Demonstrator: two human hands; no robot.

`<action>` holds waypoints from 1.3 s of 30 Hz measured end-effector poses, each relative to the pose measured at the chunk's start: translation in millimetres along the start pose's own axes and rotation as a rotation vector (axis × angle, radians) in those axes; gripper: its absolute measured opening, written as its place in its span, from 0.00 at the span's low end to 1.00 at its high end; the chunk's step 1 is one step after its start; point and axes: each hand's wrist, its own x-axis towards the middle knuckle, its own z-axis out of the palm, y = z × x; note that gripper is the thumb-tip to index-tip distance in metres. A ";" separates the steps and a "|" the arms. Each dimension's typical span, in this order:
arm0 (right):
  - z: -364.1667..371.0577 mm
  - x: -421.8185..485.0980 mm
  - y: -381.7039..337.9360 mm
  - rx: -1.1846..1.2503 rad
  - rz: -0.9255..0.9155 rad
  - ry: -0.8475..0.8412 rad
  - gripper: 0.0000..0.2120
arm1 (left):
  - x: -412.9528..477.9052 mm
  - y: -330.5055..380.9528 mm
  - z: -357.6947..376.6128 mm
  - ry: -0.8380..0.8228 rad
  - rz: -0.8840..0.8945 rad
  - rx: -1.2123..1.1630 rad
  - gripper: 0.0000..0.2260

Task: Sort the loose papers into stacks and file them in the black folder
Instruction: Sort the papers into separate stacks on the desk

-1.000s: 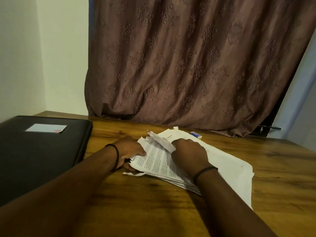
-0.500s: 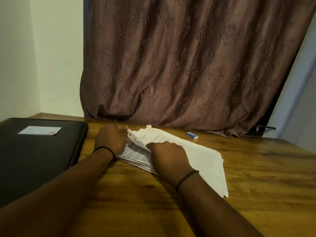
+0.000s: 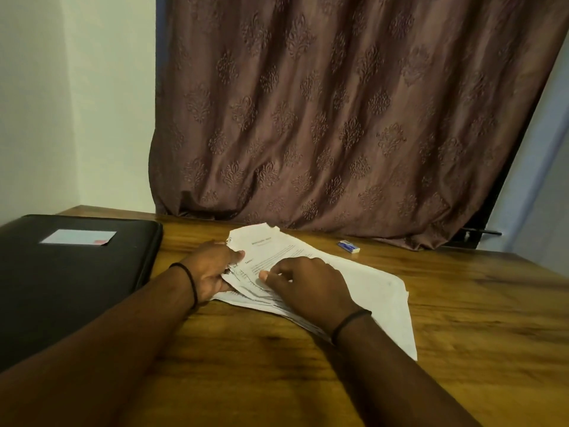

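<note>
Both forearms reach forward over the table [image 3: 462, 318]. The left hand [image 3: 212, 269] grips the papers [image 3: 363, 282] at their left edge, thumb on top. Just right of that grip, the right hand [image 3: 308, 288] lies curled on the sheets; whether it pinches one I cannot tell. The folder [image 3: 77, 272] lies closed left of the grip.

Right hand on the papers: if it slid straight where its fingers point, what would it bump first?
Probably the left hand, gripping the left edge of the pile of white printed papers. The right hand rests on that pile, fingers aimed left toward it. Depth is hard to judge.
</note>
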 end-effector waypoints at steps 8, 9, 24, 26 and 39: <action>0.7 -1.2 -2.0 0.041 -0.007 0.006 0.28 | -5.7 -1.7 7.8 -0.077 0.027 -0.139 0.12; 1.6 -1.3 -2.5 0.047 -0.009 0.011 0.29 | -6.0 -2.4 8.9 -0.071 0.027 -0.142 0.12; 2.7 0.2 -16.8 -0.002 0.062 0.130 0.13 | -9.0 -4.8 11.7 -0.138 0.025 -0.095 0.16; 4.5 0.8 -18.9 -0.021 0.050 0.139 0.12 | -9.7 -4.6 11.8 -0.135 0.037 -0.080 0.16; -9.4 1.3 -9.2 0.167 0.202 0.324 0.09 | -4.7 -7.6 11.6 -0.054 0.043 0.018 0.11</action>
